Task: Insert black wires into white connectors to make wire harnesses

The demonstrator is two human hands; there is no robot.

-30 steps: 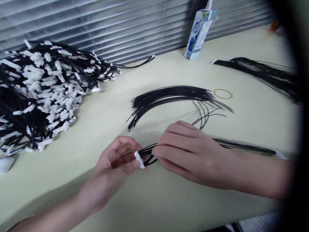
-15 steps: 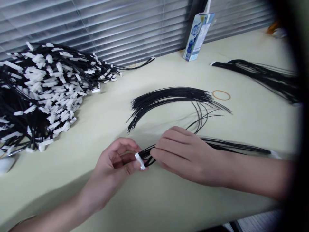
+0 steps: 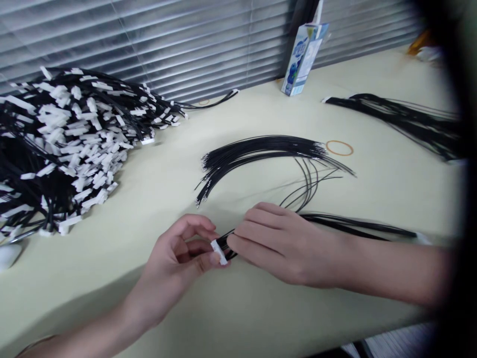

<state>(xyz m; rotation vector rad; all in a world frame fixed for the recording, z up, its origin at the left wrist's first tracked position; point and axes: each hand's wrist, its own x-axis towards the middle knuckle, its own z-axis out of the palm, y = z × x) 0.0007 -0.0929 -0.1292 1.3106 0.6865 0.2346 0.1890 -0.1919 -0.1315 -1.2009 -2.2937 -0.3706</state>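
Where the white connector (image 3: pixel 219 252) sits, as I view it remotely: on the near side of the curved wire bundle (image 3: pixel 261 144), just short of its left end and apart from it.
Left hand (image 3: pixel 175 273): thumb and fingers pinched on the white connector.
Right hand (image 3: pixel 276 243): fingers closed on the black wires (image 3: pixel 224 241) right behind the connector; I cannot tell how many strands they hold.
Connector body: in my judgement light, rigid and smooth, liable to twist under a one-sided pinch; I favour a hold across its two ends, with the wire side left free.
Wire strands: likely thin, springy and easily buckled; I would take them close to the connector and avoid a hard tug, which could loosen their seating.
Harness pile (image 3: pixel 85 129): left of the curved wire bundle, tangled, with many white housings.
Rubber band (image 3: pixel 340 154): flat beside the bundle's right end.
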